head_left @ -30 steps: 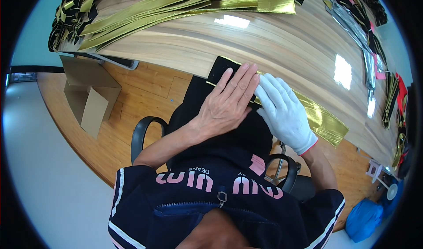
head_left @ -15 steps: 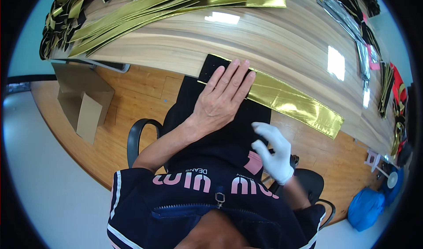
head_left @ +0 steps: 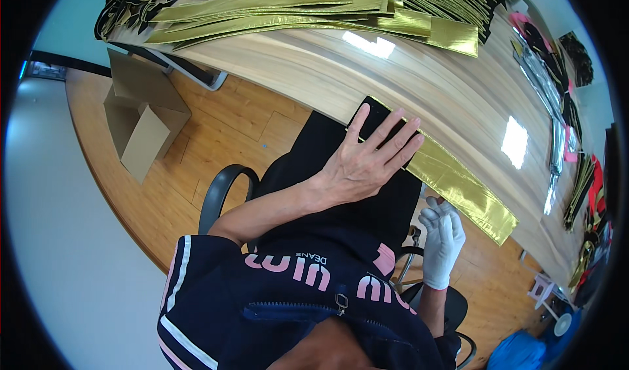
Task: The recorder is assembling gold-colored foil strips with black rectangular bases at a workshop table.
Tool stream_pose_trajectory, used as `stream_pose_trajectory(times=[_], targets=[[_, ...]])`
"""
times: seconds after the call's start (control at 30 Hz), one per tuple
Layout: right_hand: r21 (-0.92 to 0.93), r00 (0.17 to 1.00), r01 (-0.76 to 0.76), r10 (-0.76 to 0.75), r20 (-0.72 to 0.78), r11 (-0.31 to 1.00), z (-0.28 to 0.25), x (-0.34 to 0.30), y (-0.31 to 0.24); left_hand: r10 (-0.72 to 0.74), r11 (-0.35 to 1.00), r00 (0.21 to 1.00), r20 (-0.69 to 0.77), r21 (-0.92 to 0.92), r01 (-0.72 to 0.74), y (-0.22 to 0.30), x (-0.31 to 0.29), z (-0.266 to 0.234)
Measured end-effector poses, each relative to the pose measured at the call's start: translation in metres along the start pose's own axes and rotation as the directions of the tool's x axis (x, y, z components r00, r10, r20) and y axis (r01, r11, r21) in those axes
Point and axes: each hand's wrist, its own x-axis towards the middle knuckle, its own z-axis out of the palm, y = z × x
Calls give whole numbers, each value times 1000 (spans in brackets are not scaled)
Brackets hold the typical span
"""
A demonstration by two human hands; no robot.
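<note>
A gold, shiny strip (head_left: pixel 468 190) with a black end (head_left: pixel 375 116) lies along the near edge of the table, slanting down to the right. My left hand (head_left: pixel 363 164), bare, rests over the black end with its fingers spread flat, covering part of where black meets gold. My right hand (head_left: pixel 444 242) wears a white glove and is close beside the strip's near edge. Its fingers are curled together; whether anything is between them is hidden.
Layered gold strips (head_left: pixel 295 19) lie at the back of the table (head_left: pixel 288 69), with a gold-and-black bundle (head_left: pixel 141 6) at far left. Silver strips (head_left: pixel 557 147) run down the right side. An opened cardboard box (head_left: pixel 147 124) stands on the floor at left; a blue bag (head_left: pixel 517 351) is lower right.
The whole view has shifted, so the table sits further right and lower. My left fingers have spread apart on the strip. My right hand has come up to the strip's edge and its fingers have closed.
</note>
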Motion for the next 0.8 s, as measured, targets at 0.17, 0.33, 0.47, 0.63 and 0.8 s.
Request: stream_pose_trajectory(times=[0.17,0.33,0.47,0.63,0.8], targets=[[-21,999,31,-31,-18,999,-6,1,1,-44,999,998,37,-27,45,-1,3,-6],[-7,997,43,-43,-61,999,-14,-1,2,-66,994,998,21,-87,68,-4,5,-9],[23,992,97,-94,-87,995,-24,-5,-5,-103,962,995,-17,-256,96,-9,9,-23],[19,966,185,-178,-190,983,-26,-9,-9,-124,971,991,43,-203,130,-13,1,-16],[37,919,278,-255,-300,960,-16,-10,-16,-113,991,993,44,-66,116,-8,-7,-13]])
